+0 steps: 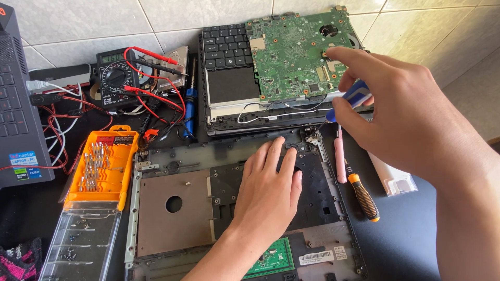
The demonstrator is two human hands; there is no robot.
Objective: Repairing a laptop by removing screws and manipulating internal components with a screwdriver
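My left hand [271, 190] lies flat, fingers together, on the bare inner shell of an opened laptop base [172, 208]. My right hand [401, 119] grips a blue-handled screwdriver [354, 96], whose thin tip points down at the metal hinge corner [312, 136] at the shell's upper right. Just beyond the shell lies a keyboard frame [229, 52] with a green circuit board [291, 52] resting on top of it and loose thin wires along its near edge.
An orange bit holder [101, 166] with a clear lid sits left of the shell. A multimeter [117, 75] with red leads, a black laptop [15, 104], an orange-and-black screwdriver [363, 196], a pink tool [339, 156] and a small clear bag [396, 179] surround the work.
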